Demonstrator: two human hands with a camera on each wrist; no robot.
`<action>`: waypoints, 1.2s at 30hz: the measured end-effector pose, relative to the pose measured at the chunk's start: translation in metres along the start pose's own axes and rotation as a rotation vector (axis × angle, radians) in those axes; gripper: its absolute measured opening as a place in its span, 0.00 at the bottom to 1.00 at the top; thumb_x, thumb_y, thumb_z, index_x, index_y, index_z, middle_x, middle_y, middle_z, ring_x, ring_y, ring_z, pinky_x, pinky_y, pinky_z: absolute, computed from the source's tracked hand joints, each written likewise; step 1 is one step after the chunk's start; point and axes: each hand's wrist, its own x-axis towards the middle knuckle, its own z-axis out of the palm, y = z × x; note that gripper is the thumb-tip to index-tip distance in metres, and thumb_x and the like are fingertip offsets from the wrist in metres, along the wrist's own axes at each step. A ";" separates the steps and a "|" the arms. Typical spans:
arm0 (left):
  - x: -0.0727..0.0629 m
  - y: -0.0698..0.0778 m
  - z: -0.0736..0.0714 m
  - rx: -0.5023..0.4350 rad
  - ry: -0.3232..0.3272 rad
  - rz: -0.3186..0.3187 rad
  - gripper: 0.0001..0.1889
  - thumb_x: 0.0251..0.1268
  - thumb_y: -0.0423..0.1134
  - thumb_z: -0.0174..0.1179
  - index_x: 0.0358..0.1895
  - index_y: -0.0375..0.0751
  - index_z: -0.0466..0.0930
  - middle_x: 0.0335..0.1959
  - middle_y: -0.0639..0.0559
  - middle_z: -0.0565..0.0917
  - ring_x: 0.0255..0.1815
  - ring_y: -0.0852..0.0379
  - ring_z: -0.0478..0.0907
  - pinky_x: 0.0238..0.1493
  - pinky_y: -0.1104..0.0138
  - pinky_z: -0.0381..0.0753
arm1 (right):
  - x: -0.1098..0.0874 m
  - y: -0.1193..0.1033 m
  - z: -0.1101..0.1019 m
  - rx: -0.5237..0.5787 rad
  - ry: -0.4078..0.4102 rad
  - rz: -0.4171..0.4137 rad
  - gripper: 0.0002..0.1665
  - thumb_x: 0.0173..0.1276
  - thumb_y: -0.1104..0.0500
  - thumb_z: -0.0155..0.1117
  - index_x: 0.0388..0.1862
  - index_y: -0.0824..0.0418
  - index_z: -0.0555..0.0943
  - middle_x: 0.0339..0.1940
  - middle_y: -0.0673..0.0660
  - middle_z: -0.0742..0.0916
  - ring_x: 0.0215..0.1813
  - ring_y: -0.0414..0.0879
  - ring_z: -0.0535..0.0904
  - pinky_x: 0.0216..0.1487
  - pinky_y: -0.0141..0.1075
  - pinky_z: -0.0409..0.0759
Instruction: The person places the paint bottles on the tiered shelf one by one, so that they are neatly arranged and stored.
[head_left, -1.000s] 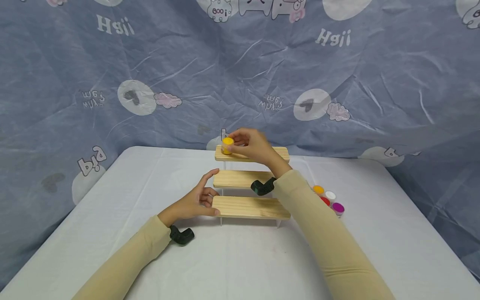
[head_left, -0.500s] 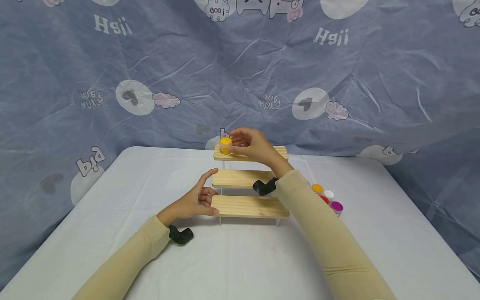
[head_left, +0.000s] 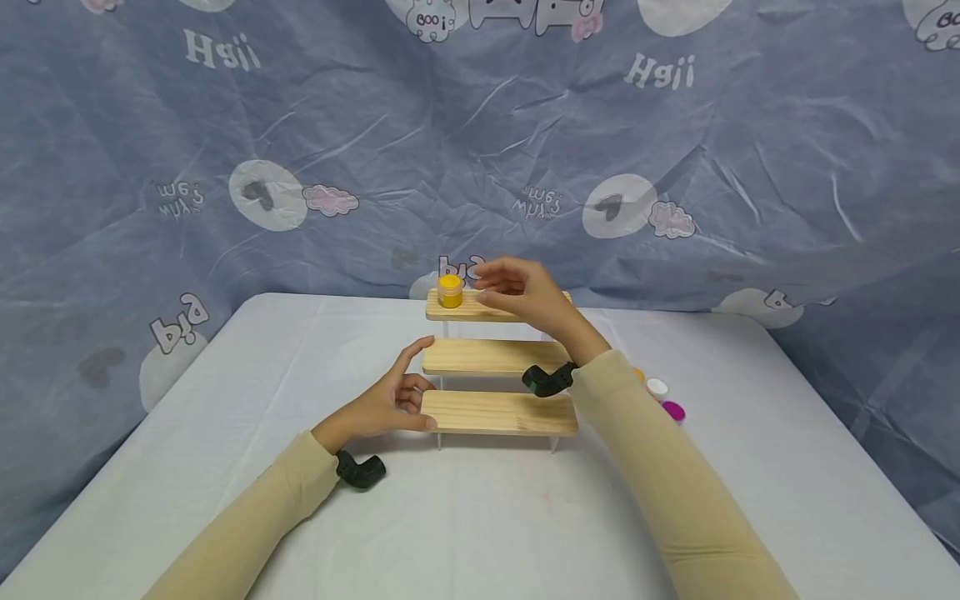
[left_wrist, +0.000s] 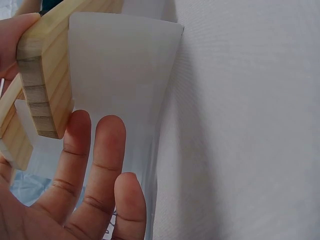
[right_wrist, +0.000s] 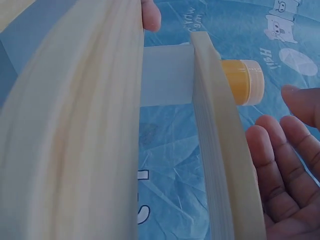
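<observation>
Three wooden tiers make up the stand (head_left: 483, 358) I'm watching on the white tabletop (head_left: 495, 517). The yellow jar (head_left: 450, 292) sits upright near the left end of the top shelf (head_left: 487, 315). Just beside it, on its right, I see the right hand (head_left: 534, 300), thumb and fingers apart and clear of the jar. The left hand (head_left: 386, 404) grips the stand's left end, thumb on the bottom shelf (head_left: 498, 412), index finger against the middle shelf (head_left: 472, 357). Over to the right, orange (head_left: 639, 374), white (head_left: 657, 388) and purple lids (head_left: 673, 411) show past the right sleeve (head_left: 667, 475).
</observation>
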 end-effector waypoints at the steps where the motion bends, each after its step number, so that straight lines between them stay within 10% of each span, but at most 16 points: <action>1: 0.000 0.000 0.000 0.000 0.000 0.001 0.66 0.60 0.31 0.78 0.90 0.49 0.34 0.49 0.41 0.83 0.37 0.57 0.78 0.41 0.68 0.79 | -0.001 0.000 -0.001 0.002 -0.001 0.001 0.23 0.77 0.67 0.70 0.67 0.71 0.82 0.58 0.67 0.89 0.57 0.55 0.86 0.59 0.38 0.84; 36: 0.000 0.000 0.000 0.028 0.008 -0.011 0.66 0.60 0.31 0.79 0.90 0.50 0.35 0.49 0.39 0.82 0.39 0.55 0.78 0.44 0.67 0.79 | -0.067 -0.003 -0.061 0.005 -0.068 0.031 0.23 0.73 0.72 0.70 0.65 0.74 0.82 0.64 0.70 0.86 0.59 0.46 0.87 0.61 0.36 0.84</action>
